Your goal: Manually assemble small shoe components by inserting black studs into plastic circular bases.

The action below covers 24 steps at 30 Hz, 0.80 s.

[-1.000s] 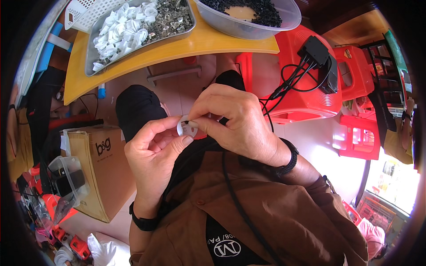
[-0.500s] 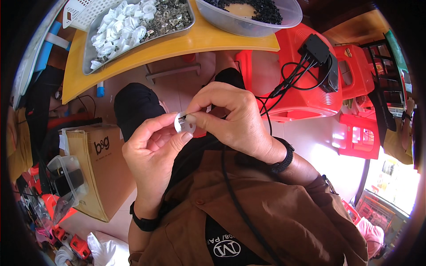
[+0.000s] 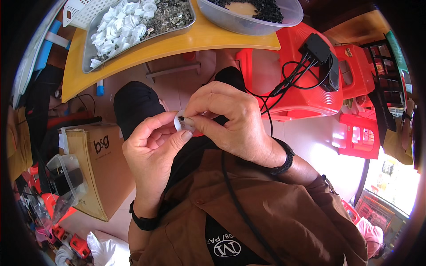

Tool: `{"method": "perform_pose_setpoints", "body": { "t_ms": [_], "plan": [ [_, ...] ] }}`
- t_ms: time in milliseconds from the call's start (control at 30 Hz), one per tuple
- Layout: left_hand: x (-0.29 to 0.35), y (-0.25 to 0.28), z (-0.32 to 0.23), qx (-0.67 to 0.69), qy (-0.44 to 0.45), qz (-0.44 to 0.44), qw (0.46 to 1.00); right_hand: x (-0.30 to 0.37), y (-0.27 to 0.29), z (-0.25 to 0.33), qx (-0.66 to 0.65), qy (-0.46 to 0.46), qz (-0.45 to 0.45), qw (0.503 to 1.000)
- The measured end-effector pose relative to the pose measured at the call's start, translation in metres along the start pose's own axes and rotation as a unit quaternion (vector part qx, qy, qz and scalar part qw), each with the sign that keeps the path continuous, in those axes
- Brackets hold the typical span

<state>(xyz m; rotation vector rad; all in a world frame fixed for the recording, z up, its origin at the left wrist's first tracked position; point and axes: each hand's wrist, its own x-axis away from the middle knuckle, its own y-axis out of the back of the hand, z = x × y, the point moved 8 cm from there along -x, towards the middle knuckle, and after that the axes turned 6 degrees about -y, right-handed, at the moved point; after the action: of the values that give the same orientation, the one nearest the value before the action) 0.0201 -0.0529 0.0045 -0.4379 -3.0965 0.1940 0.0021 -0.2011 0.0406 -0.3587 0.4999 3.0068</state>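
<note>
Over my lap, a small round white plastic piece (image 3: 178, 125) is pinched at its rim between the thumb and fingers of my left hand (image 3: 155, 141). My right hand (image 3: 230, 122) meets it from the other side, thumb and forefinger pressed together at its face. A tiny dark bit (image 3: 181, 118) shows at those fingertips; its kind is too small to tell. Beyond my hands, a metal tray (image 3: 191, 23) on the table holds many similar white plastic pieces (image 3: 116, 30) and a heap of small metallic-looking parts (image 3: 167, 17).
The yellow table edge (image 3: 177, 49) curves ahead of my knees. On it are a clear tub (image 3: 248, 27) of small black parts and a white basket (image 3: 82, 12). A red stool (image 3: 306, 95) with a black cabled box (image 3: 316, 48) stands right; a cardboard box (image 3: 104, 170) stands left.
The white piece has tilted slightly between my fingers, and a dark bit shows more plainly at its face. My right fingertips have shifted a little; both hands stay in about the same place.
</note>
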Motion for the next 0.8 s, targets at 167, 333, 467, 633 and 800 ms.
{"method": "perform_pose_setpoints", "body": {
  "t_ms": [167, 333, 467, 633, 800],
  "plan": [
    [0.000, -0.002, -0.002, 0.004, -0.011, 0.007, 1.000, 0.000, 0.001, 0.004, 0.029, 0.007, -0.007, 1.000],
    [-0.001, -0.005, -0.006, -0.008, -0.019, 0.019, 1.000, -0.002, -0.001, 0.004, 0.035, 0.028, 0.000, 0.999],
    [0.000, -0.002, -0.007, -0.049, -0.038, 0.013, 0.998, -0.004, -0.004, 0.005, 0.030, 0.073, -0.004, 0.997],
    [-0.003, -0.003, -0.013, -0.102, -0.071, 0.010, 0.992, 0.000, -0.007, 0.011, 0.107, 0.137, -0.019, 0.985],
    [-0.001, 0.002, -0.006, -0.061, -0.054, -0.014, 0.997, -0.005, -0.006, 0.007, 0.069, 0.113, 0.006, 0.991]
  ]
}}
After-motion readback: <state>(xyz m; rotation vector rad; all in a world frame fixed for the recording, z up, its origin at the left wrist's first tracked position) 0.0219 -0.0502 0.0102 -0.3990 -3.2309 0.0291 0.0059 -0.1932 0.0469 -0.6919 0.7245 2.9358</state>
